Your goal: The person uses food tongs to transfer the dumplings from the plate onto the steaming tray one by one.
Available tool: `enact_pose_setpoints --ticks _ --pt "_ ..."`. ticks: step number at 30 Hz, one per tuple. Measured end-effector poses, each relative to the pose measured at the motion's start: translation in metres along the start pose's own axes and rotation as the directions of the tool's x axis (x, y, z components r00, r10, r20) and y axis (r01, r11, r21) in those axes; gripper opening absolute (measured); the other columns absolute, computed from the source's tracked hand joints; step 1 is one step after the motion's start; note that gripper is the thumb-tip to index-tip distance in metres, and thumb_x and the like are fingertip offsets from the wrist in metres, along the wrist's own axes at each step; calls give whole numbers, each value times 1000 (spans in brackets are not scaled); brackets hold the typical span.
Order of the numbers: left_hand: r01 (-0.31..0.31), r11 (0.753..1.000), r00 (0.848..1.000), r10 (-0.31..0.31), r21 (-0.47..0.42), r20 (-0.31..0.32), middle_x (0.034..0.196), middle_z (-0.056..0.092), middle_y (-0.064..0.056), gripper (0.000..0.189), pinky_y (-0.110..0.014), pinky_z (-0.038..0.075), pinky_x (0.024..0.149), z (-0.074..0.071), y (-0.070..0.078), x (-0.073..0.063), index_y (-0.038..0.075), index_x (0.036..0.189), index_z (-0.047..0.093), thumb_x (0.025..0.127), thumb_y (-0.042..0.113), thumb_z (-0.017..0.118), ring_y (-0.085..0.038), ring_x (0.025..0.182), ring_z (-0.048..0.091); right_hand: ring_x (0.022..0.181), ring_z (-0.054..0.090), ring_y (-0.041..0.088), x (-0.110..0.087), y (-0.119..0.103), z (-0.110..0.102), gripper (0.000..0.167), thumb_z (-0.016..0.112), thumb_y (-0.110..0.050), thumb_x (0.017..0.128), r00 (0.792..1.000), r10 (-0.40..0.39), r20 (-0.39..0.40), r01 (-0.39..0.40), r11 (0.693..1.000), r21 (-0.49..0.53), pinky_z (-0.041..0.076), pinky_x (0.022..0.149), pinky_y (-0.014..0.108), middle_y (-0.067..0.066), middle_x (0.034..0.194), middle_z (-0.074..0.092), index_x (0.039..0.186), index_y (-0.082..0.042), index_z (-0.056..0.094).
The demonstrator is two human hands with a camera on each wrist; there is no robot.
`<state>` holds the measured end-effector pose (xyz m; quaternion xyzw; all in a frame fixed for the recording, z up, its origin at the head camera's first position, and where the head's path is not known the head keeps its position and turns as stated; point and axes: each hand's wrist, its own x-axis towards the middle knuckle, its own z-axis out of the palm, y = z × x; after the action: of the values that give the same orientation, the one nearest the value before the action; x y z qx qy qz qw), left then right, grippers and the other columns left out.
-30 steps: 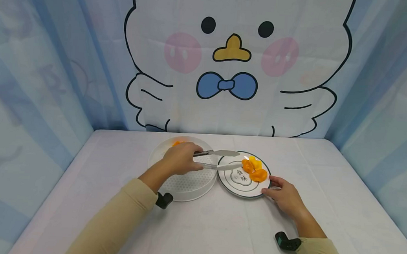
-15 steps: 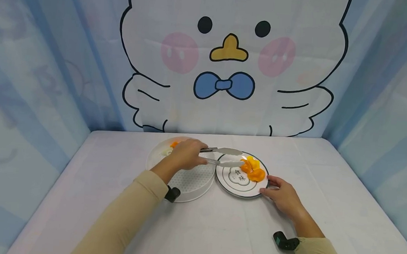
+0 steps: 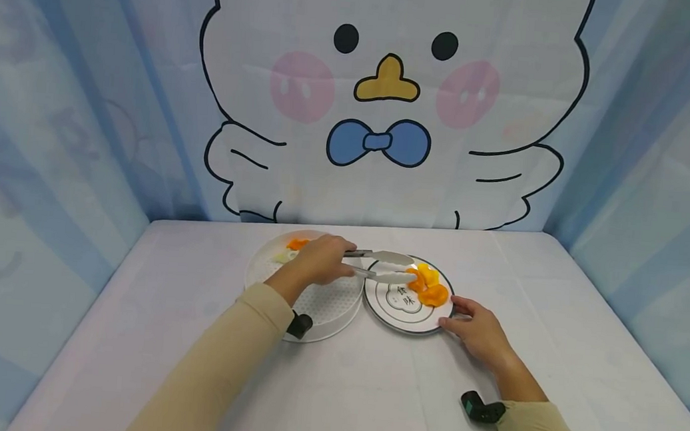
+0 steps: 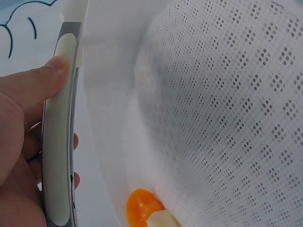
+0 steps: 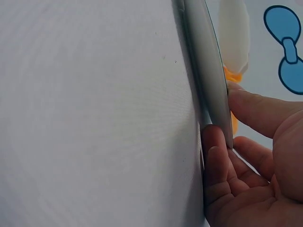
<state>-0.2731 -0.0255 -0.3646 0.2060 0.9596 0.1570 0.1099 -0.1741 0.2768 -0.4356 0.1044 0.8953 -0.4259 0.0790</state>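
My left hand (image 3: pixel 320 260) grips a pair of tongs (image 4: pixel 57 127) by the pale-inset handles, above a round white perforated steamer tray (image 3: pixel 329 311). The tongs' two white arms are spread and reach right over a white plate (image 3: pixel 383 312) with a dark rim. The lower tip overlaps an orange piece among several glossy orange and yellow food-like pieces (image 3: pixel 433 295) on the plate. My right hand (image 3: pixel 483 335) holds the plate's right rim, thumb at the top edge and fingers at the underside, as the right wrist view shows.
Inside the tray, at its far left, lie an orange piece (image 4: pixel 141 208) and a pale piece (image 4: pixel 162 220). Tray and plate stand side by side on a white cloth-covered table (image 3: pixel 368 397). A printed curtain (image 3: pixel 383 191) hangs behind the table.
My left hand and the tongs have shifted slightly right, bringing the tips further over the pieces. The orange piece in the tray shows more. My right hand stays on the plate's rim.
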Motion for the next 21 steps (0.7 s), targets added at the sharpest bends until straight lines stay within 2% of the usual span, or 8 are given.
enact_pose_setpoints --ticks 7,15,21 --pt "-17 1000 999 17 21 32 140 57 -7 56 -43 37 110 -1 1 -1 13 143 56 94 35 72 -26 131 49 118 49 39 0 -2 0 76 73 -33 93 1000 5 4 -5 1000 -14 45 100 52 27 145 45 151 1 38" --pt "-55 998 998 55 12 44 138 59 -5 55 -41 36 111 -6 -2 -10 11 140 59 92 34 74 -24 130 50 116 51 37 0 -1 -1 75 73 -32 93 1000 -11 5 11 1000 -17 50 94 47 26 143 47 151 1 38" --pt "-83 996 994 81 23 71 133 63 -3 54 -39 41 107 -11 1 -21 12 138 62 91 32 76 -21 120 55 117 50 39 0 -1 -1 76 73 -33 93 1000 -10 10 10 1000 -22 48 97 49 27 143 46 151 2 37"
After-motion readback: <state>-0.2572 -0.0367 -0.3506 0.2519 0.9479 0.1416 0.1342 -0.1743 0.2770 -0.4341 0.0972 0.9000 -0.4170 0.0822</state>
